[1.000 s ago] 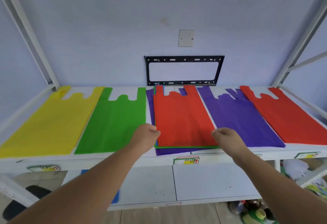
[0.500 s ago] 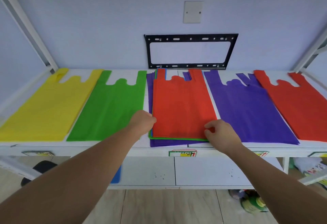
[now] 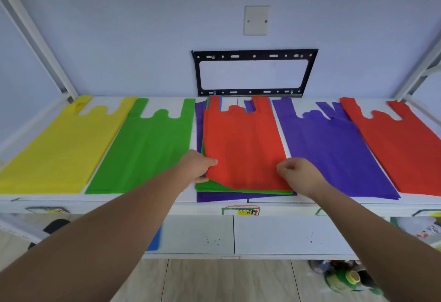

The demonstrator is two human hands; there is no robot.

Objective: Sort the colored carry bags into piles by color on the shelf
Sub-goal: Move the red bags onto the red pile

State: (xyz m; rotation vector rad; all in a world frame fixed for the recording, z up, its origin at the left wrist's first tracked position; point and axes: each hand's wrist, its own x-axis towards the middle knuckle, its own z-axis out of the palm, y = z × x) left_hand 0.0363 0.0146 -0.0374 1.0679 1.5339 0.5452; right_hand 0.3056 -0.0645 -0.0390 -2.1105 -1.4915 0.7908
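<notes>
Left fingers point(image 3: 201, 179) (half-hidden) under red bag point(image 3: 241, 144)

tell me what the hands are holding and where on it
The middle red bag: the left hand pinches its lower left corner, the right hand its lower right edge.

Above shelf: we see open air over the whole shelf point(image 3: 133, 202), back to the wall.
Upper left: 1 slanted left post point(image 3: 38, 43) bars that side.
Upper right: 1 right post point(image 3: 415, 74) does likewise.
Centre back: the black bracket point(image 3: 254, 73) lies flat on the wall.
Centre front: our left hand point(image 3: 199, 168) and right hand point(image 3: 298, 174) occupy the near corners of the top red bag point(image 3: 241, 144).
Surface: only narrow white strips separate the 5 bag spreads.
</notes>
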